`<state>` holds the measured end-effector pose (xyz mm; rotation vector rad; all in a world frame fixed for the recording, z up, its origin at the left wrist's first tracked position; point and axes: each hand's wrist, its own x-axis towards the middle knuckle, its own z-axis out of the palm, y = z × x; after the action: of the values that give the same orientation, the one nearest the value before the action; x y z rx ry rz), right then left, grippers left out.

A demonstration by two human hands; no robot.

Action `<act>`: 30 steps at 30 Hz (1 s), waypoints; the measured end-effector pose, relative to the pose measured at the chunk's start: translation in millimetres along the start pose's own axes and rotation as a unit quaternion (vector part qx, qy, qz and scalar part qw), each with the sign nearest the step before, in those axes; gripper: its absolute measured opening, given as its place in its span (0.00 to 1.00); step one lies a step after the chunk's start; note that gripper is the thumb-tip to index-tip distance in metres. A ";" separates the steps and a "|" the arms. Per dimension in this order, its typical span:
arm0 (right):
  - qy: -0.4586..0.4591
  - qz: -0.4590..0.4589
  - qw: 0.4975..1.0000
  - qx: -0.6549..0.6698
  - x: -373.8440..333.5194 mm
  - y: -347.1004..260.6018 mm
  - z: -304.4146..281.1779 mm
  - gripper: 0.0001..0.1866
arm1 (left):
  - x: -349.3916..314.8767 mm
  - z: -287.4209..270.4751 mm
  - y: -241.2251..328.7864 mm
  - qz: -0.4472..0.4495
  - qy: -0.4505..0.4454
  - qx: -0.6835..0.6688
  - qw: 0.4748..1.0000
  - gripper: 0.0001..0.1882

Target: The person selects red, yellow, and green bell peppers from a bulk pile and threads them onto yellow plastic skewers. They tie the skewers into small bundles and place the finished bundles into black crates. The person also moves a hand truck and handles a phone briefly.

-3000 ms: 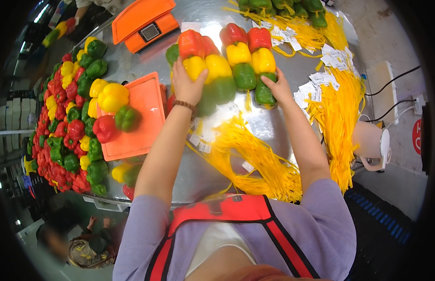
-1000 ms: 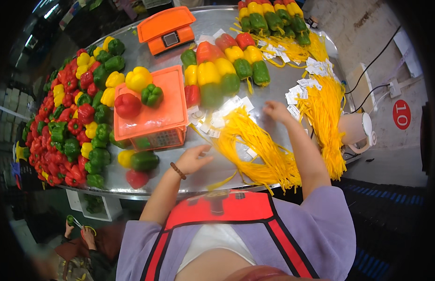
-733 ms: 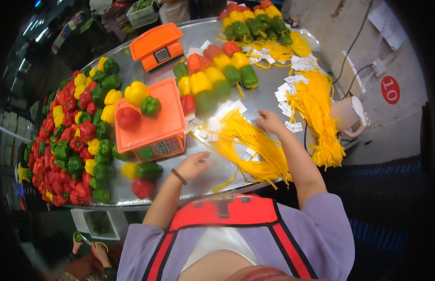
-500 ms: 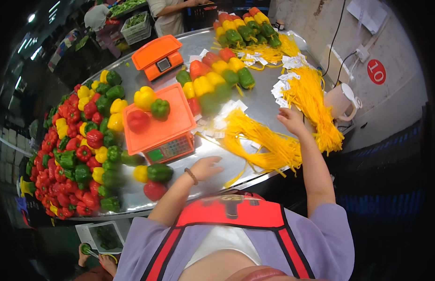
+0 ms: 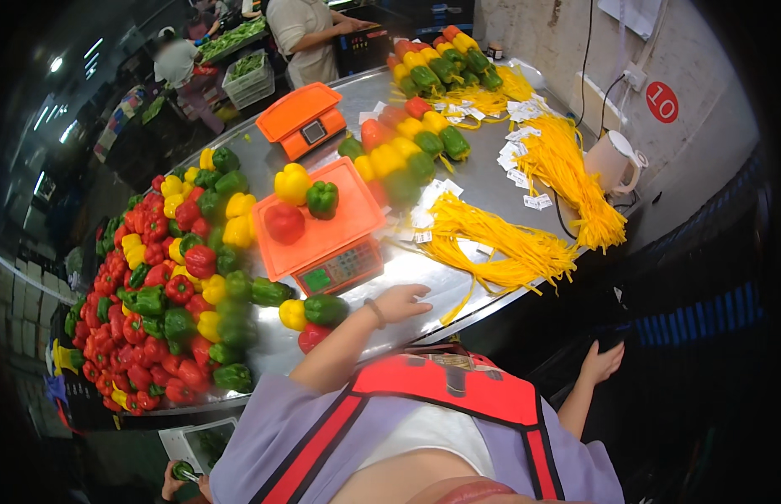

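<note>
Metal tabletop (image 5: 487,181), heap of mixed peppers (image 5: 155,311) along its left side.
Nearer orange-trayed scale (image 5: 340,233) right of heap. Bundle of yellow strips (image 5: 495,245) farther right, lying on the metal toward the front edge. Left hand (image 5: 404,304) loosely spread, near the bundle's left side; contact with the tabletop unclear. Right hand (image 5: 603,364) out past the edge, fingers partly curled; cannot tell whether it grips anything. Yellow, green and red pepper cluster (image 5: 326,310) by the left forearm. White tags (image 5: 431,202) at the strips' far end.
</note>
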<state>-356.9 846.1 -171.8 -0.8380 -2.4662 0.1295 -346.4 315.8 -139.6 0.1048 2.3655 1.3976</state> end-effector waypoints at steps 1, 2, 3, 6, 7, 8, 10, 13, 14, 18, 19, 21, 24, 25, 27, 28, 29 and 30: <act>-0.053 0.053 0.996 -0.052 -15.2 8.4 -4.1 0.40 | 0.8 1.3 2.4 0.011 -0.004 0.001 1.000 0.29; -0.106 0.104 0.984 -0.102 -29.4 12.1 -9.4 0.42 | 0.3 1.5 5.7 0.021 -0.007 0.003 1.000 0.29; -0.136 0.137 0.975 -0.110 -40.9 20.1 -9.6 0.43 | 0.9 0.8 13.5 0.014 -0.023 0.013 1.000 0.29; -0.222 0.231 0.947 -0.007 -65.0 45.8 12.9 0.43 | -0.9 -0.1 21.8 0.013 -0.029 0.032 0.999 0.29; -0.250 0.245 0.936 0.036 -70.1 68.0 34.6 0.38 | 1.2 1.9 22.7 0.017 -0.035 0.035 0.999 0.29; -0.277 0.258 0.922 0.080 -72.6 93.1 58.9 0.34 | 4.3 3.7 22.3 0.021 -0.040 0.039 0.998 0.29; -0.303 0.208 0.923 0.111 -71.4 120.0 85.5 0.30 | 6.0 3.5 21.2 0.024 -0.042 0.040 0.998 0.29; -0.336 0.191 0.915 0.113 -67.3 99.0 72.5 0.28 | -2.7 -1.9 14.4 0.016 -0.025 0.033 0.999 0.29; -0.342 0.201 0.912 0.105 -65.6 87.1 58.4 0.29 | -4.0 -3.6 12.4 0.013 -0.021 0.029 0.999 0.29; -0.176 0.132 0.975 0.035 -61.1 51.4 40.6 0.32 | -12.5 -16.1 14.8 -0.015 -0.005 0.029 0.999 0.29; -0.111 0.095 0.989 0.023 -46.8 7.3 11.6 0.33 | -12.5 -18.2 4.8 -0.002 0.009 0.029 1.000 0.28; -0.032 -0.015 0.990 0.138 -9.4 -28.6 8.2 0.32 | -9.0 -21.0 6.7 -0.004 0.010 0.014 1.000 0.28; -0.175 -0.052 0.903 0.389 28.9 -114.6 20.6 0.29 | -3.8 -28.7 22.9 -0.009 0.013 0.025 1.000 0.26; -0.224 -0.079 0.881 0.409 35.7 -141.9 24.1 0.28 | -1.4 -30.3 25.8 -0.004 0.016 0.025 1.000 0.26; -0.302 -0.151 0.848 0.409 43.7 -191.1 30.5 0.27 | 4.0 -32.4 22.8 0.002 0.028 0.018 0.999 0.26; -0.330 -0.192 0.838 0.390 43.7 -211.9 31.0 0.26 | 6.1 -32.6 20.8 -0.003 0.034 0.017 0.999 0.26; -0.364 -0.220 0.821 0.381 40.6 -231.4 29.1 0.26 | 6.8 -33.4 18.1 -0.009 0.042 0.017 0.999 0.26; -0.398 -0.248 0.802 0.370 36.0 -247.0 26.6 0.25 | 6.6 -34.1 15.2 -0.016 0.049 0.017 0.999 0.26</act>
<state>-528.0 671.0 -116.4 0.2996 -2.8603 1.3848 -366.9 297.0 -113.9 0.0060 2.4597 1.3776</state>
